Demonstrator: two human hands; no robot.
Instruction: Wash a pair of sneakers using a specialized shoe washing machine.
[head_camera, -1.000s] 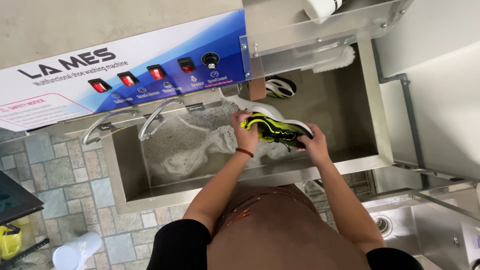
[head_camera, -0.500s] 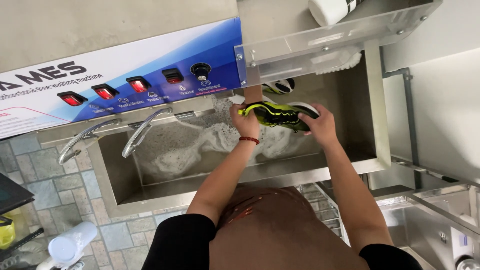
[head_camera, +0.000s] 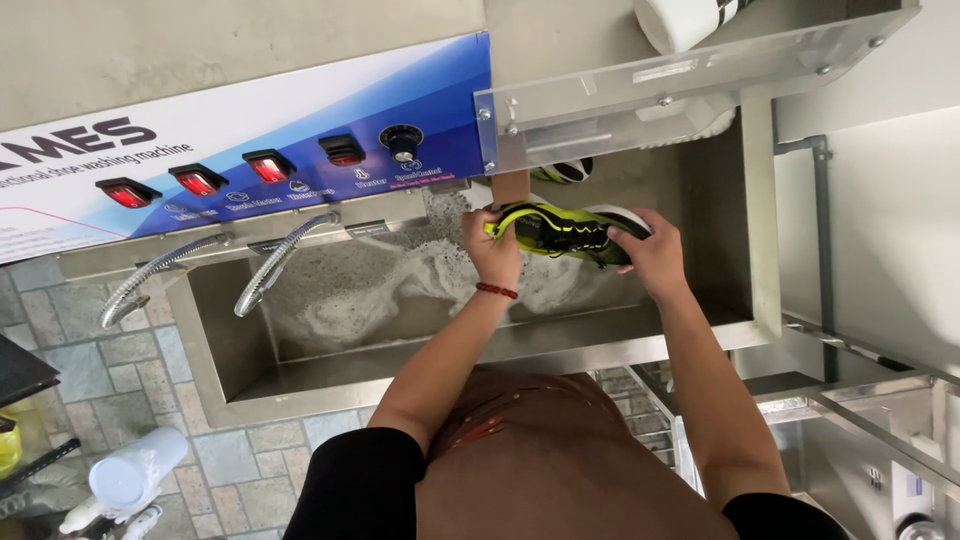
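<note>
A black and neon-yellow sneaker (head_camera: 565, 232) with a white sole is held between both my hands over the foamy water of a steel wash basin (head_camera: 500, 360). My left hand (head_camera: 492, 247), with a red band on the wrist, grips one end of the shoe. My right hand (head_camera: 648, 256) grips the other end. A second shoe (head_camera: 563, 172) lies partly hidden under a clear plastic cover at the back of the basin.
The machine's blue and white panel (head_camera: 250, 130) carries red rocker switches and a black dial (head_camera: 402, 141). Two flexible metal hoses (head_camera: 270, 262) hang into the basin's left side. A white container (head_camera: 135, 470) stands on the tiled floor at lower left. Steel shelving (head_camera: 860, 400) sits at right.
The sneaker and both my hands have risen and moved toward the back of the basin, closer to the clear cover. The view has shifted slightly to the right.
</note>
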